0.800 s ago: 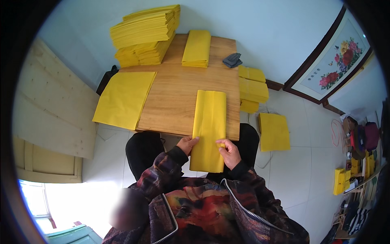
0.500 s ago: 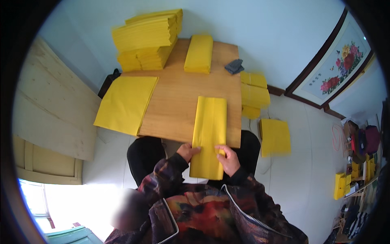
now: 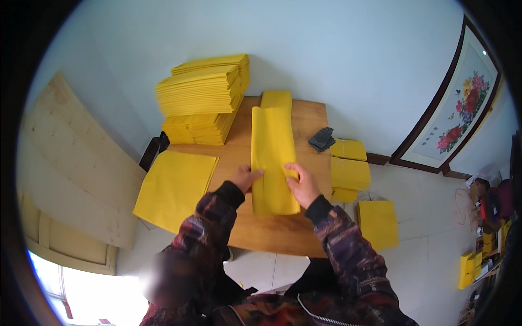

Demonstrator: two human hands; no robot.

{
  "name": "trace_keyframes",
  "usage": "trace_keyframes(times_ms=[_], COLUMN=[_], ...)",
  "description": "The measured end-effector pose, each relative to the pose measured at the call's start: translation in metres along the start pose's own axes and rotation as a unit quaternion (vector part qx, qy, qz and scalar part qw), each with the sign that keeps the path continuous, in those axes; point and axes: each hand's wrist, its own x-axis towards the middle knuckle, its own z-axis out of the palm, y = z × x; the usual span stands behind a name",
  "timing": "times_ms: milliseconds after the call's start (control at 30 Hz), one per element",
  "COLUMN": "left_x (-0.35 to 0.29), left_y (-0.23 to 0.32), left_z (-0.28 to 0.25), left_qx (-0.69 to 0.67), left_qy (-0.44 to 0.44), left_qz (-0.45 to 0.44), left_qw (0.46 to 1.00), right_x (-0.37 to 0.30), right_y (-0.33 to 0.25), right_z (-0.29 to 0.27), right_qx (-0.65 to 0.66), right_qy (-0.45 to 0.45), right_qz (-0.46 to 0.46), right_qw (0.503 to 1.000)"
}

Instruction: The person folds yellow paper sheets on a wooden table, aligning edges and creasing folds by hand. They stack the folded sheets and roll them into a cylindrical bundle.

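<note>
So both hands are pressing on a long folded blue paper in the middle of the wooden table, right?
Not quite: the paper is yellow, not blue. The head view shows the left hand and right hand pressing on a long folded yellow paper in the middle of the wooden table.

We saw a wooden table (image 3: 283, 233) carrying a folded yellow sheet (image 3: 272, 157) near its centre, with both our hands resting on it. At ten o'clock a tall stack of yellow paper (image 3: 204, 95) stood. At nine o'clock a flat yellow sheet (image 3: 174, 187) overhung the edge. At two o'clock a small dark object (image 3: 322, 139) lay.
</note>
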Motion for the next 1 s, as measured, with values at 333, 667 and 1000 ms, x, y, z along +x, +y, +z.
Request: trace_keyframes(times_ms=[333,667,1000], left_x=[0.184,0.226,0.227], left_y=[0.075,0.048,0.046], left_z=[-0.034,-0.05,-0.047], left_qx=[0.026,0.071,0.103], left_qy=[0.028,0.088,0.115], left_qz=[0.036,0.028,0.067], left_qw=[0.999,0.993,0.986], right_x=[0.176,0.203,0.205], right_y=[0.071,0.108,0.106], right_z=[0.02,0.041,0.037], right_qx=[-0.034,-0.084,-0.068], right_qy=[0.013,0.035,0.022], right_qz=[0.022,0.023,0.056], right_qw=[0.999,0.996,0.996])
